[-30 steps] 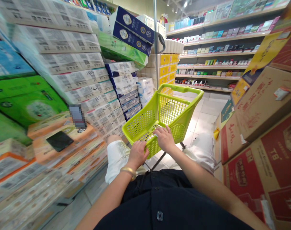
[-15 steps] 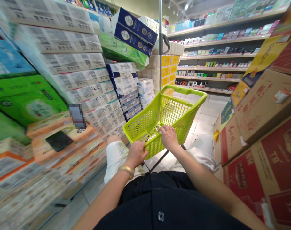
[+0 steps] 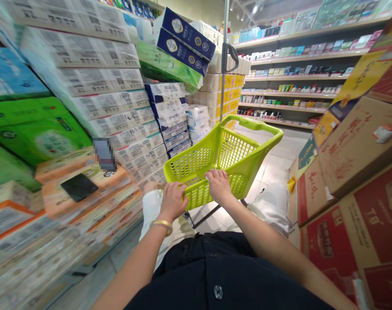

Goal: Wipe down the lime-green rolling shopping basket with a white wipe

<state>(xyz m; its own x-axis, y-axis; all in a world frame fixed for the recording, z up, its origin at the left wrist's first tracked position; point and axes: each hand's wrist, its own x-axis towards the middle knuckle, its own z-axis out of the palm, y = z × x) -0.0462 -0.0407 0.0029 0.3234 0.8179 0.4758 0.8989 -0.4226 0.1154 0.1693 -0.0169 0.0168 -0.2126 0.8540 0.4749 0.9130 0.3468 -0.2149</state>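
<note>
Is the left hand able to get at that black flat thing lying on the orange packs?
Probably yes: the black flat thing lies uncovered on the orange packs, with open space between, though the left hand now grips the basket.

Bright ceiling spotlights; edges warped — left blurred.

Stacked tissue packs (image 3: 102, 103) fill the left, red cartons (image 3: 360, 224) the right, stocked shelves (image 3: 296, 56) behind.
</note>
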